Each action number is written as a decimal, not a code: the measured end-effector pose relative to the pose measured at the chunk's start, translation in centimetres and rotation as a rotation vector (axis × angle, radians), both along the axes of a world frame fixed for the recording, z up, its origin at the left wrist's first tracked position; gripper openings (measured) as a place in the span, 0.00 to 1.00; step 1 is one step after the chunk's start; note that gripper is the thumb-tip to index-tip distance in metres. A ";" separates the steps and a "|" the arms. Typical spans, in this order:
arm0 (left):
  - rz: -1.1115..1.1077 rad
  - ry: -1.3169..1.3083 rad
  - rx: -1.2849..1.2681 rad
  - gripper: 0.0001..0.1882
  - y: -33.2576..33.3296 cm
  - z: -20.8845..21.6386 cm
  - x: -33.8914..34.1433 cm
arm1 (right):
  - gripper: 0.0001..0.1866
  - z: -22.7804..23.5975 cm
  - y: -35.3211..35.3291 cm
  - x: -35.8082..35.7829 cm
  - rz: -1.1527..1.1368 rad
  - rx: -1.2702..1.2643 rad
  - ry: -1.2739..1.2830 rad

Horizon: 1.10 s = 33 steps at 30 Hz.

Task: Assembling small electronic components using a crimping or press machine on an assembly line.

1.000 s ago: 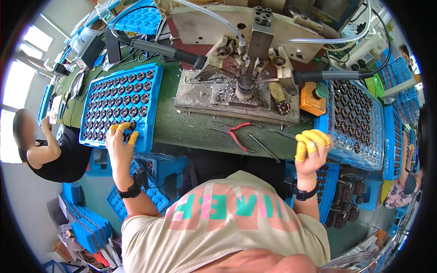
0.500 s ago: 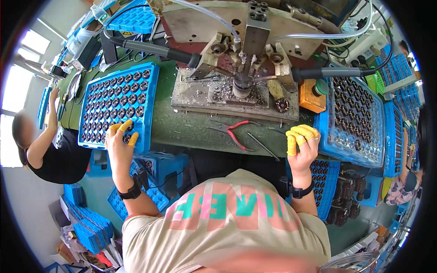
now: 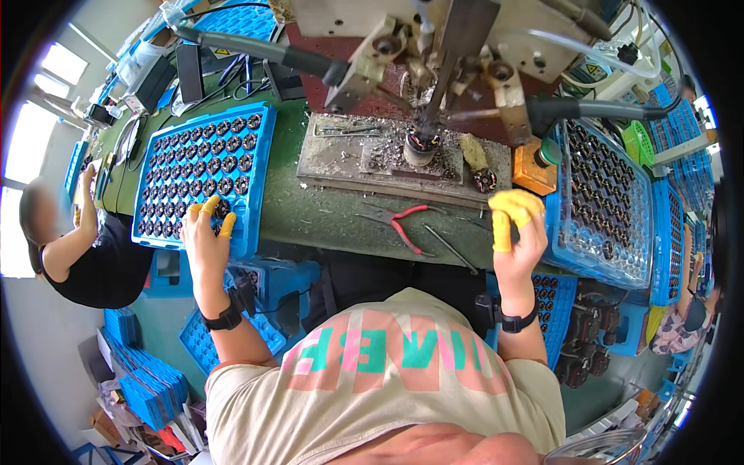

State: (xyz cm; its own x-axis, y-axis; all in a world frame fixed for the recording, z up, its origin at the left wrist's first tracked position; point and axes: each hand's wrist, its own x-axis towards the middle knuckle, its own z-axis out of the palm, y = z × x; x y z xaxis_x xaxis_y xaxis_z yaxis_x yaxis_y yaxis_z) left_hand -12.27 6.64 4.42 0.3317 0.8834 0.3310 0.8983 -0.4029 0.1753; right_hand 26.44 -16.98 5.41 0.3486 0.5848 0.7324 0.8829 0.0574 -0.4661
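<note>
My left hand [image 3: 208, 236], with yellow finger covers, is at the lower right corner of a blue tray [image 3: 253, 225]. Its thumb and fingers close around a small round black part [image 3: 222, 208]; several similar parts fill the tray's rows. My right hand [image 3: 518, 232], also in yellow finger covers, is raised beside an orange box [image 3: 533, 172]. Its fingers curl toward the thumb, with nothing visible in them. Between the hands stands a metal machine whose fixture [image 3: 419, 153] bears a round part [image 3: 423, 140] beneath the machine head.
Red-handled pliers [image 3: 399, 221] and a thin metal rod [image 3: 451, 249] lie on the green bench. Metal shavings surround the fixture. A clear-covered blue tray [image 3: 608, 267] of parts stands at right. Another person [image 3: 74, 240] is at left.
The machine's head and side arms have risen, exposing the part on the fixture. My right hand has shifted slightly upward and its fingers have curled over more. My left hand remains at the tray corner.
</note>
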 end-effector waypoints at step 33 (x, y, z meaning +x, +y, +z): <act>-0.846 -0.638 -0.027 0.20 -1.4 4.1 22.8 | 0.26 2.6 -15.4 -2.6 -0.386 0.089 0.021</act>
State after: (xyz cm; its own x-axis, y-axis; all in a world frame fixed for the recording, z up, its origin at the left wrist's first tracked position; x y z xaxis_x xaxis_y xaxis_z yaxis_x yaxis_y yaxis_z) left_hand 10.48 5.20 8.48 0.6140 0.4560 0.6443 0.0657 -0.8429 0.5340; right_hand 23.86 -32.38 8.00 0.5455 0.3429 0.7648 0.8380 -0.2358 -0.4920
